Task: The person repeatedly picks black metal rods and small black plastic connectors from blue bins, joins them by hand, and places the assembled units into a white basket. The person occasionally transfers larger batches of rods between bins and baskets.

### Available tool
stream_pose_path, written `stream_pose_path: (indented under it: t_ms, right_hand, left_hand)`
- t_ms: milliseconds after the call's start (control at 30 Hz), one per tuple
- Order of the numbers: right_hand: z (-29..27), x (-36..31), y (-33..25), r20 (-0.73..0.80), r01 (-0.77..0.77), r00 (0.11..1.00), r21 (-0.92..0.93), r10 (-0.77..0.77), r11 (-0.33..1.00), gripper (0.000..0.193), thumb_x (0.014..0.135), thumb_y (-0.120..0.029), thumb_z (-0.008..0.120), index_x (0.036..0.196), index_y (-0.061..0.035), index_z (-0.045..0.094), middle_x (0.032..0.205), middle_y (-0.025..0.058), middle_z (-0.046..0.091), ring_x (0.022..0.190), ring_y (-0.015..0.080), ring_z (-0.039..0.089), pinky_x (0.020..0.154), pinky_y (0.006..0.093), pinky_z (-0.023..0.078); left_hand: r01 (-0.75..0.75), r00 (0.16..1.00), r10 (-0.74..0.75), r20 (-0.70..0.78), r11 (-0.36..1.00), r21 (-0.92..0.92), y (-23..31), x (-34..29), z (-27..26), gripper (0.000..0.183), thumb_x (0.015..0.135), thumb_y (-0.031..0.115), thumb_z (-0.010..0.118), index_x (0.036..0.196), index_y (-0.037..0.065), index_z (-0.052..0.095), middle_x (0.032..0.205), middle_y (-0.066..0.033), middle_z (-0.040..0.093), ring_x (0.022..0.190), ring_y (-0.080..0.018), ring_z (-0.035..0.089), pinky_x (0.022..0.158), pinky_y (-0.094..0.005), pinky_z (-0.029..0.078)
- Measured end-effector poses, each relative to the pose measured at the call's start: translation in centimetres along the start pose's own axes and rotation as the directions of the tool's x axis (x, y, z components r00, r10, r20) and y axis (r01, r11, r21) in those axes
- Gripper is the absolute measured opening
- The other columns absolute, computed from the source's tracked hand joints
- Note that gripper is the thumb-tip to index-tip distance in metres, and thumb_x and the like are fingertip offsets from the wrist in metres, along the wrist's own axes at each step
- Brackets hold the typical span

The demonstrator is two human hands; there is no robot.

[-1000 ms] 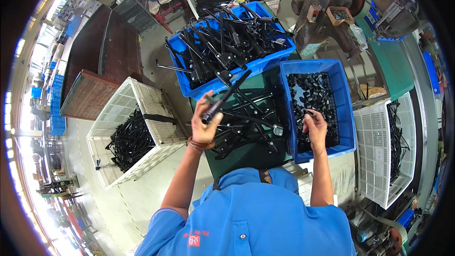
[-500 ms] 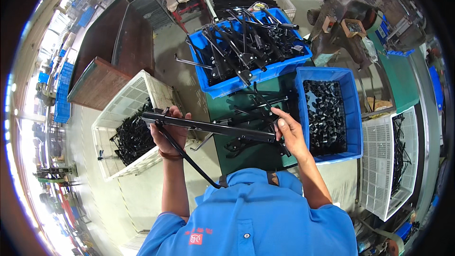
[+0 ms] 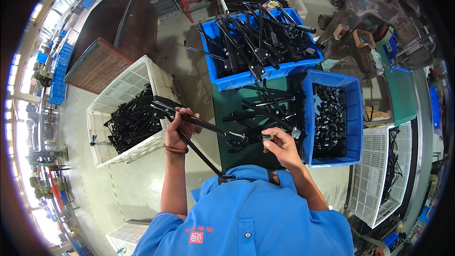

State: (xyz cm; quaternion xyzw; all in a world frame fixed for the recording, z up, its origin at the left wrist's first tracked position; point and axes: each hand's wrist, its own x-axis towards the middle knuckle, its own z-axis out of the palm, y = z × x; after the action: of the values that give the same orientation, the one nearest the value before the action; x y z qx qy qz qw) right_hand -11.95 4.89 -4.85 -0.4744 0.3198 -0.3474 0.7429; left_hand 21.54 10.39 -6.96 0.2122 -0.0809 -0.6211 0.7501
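My left hand [image 3: 182, 128] is closed around a black tubular metal part [image 3: 204, 124] near its upper left end. A thinner black rod [image 3: 199, 153] branches from that end and slants down toward my shirt. Just beyond the tube's right end, my right hand [image 3: 284, 148] pinches a small dark cylindrical sleeve [image 3: 266, 137] between thumb and fingers. The sleeve is apart from the tube. Under and behind my hands, several similar black metal parts [image 3: 265, 102] lie on a green tabletop [image 3: 222, 96].
A blue crate [image 3: 246, 82] heaped with black metal assemblies stands at the far side. To its right is a blue bin [image 3: 355, 114] of small dark sleeves. White perforated crates [image 3: 100, 149] holding black parts stand at both sides. A worn machine [image 3: 379, 7] rises at far right.
The tube has swung, its right end turning away from my right hand. My right hand has left the tube's end and moved slightly down-left; the small sleeve now shows in its fingers.
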Motion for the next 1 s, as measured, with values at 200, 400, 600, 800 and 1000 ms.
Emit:
stream_pose_path:
  t_ms: [200,400,600,800,1000]
  right_hand:
    - [0.5,-0.1,0.0,-0.082,0.012,0.997,0.009,-0.011,1.000,0.028,0.085,0.002,0.062,0.112,-0.0003,0.057,0.088,0.0009,0.055,0.083,0.0087,0.058,0.078,0.0237,0.049]
    - [1.8,0.3,-0.5,-0.129,0.227,0.967,0.058,-0.218,0.972,0.027,0.085,0.003,0.063,0.112,0.0001,0.057,0.093,0.0028,0.057,0.081,0.0089,0.059,0.076,0.0237,0.050]
    - [1.5,-0.1,-1.0,-0.198,0.210,0.959,0.005,-0.204,0.978,0.021,0.086,0.000,0.063,0.107,0.0025,0.059,0.090,0.0067,0.061,0.076,0.0117,0.061,0.071,0.0252,0.051]
    - [0.2,-0.2,-2.5,-0.140,0.044,0.990,0.132,-0.025,0.990,0.022,0.088,-0.013,0.064,0.103,0.0028,0.060,0.080,0.0081,0.064,0.066,0.0135,0.062,0.061,0.0249,0.052]
    - [-0.6,-0.4,-2.2,0.027,-0.155,0.988,0.291,0.154,0.944,0.022,0.090,-0.015,0.062,0.106,0.0008,0.061,0.080,0.0088,0.065,0.062,0.0134,0.062,0.055,0.0247,0.052]
  left_hand:
    - [-0.075,0.996,0.075,-0.037,0.997,0.008,0.6,1.2,2.2,0.015,0.097,0.016,0.046,0.106,0.006,0.054,0.102,-0.0052,0.060,0.111,-0.0224,0.055,0.105,-0.0481,0.040]
    - [-0.082,0.997,0.082,-0.002,0.997,0.011,-2.0,0.9,5.1,0.015,0.097,0.014,0.047,0.108,0.006,0.053,0.104,-0.0067,0.059,0.108,-0.0233,0.056,0.104,-0.0483,0.041]
    - [-0.177,0.983,0.166,0.082,0.973,0.148,-3.0,0.4,7.1,0.014,0.097,0.013,0.046,0.109,0.008,0.051,0.100,-0.0055,0.055,0.101,-0.0214,0.056,0.101,-0.0472,0.044]
    - [-0.191,0.975,0.168,0.143,0.967,0.167,-3.1,0.0,8.6,0.013,0.097,0.012,0.047,0.109,0.009,0.051,0.098,-0.0040,0.053,0.098,-0.0194,0.056,0.098,-0.0448,0.045]
    - [-0.212,0.962,0.143,0.232,0.926,0.311,-3.1,-0.2,10.3,0.012,0.095,0.010,0.050,0.108,0.008,0.049,0.095,-0.0037,0.052,0.095,-0.0192,0.055,0.096,-0.0460,0.046]
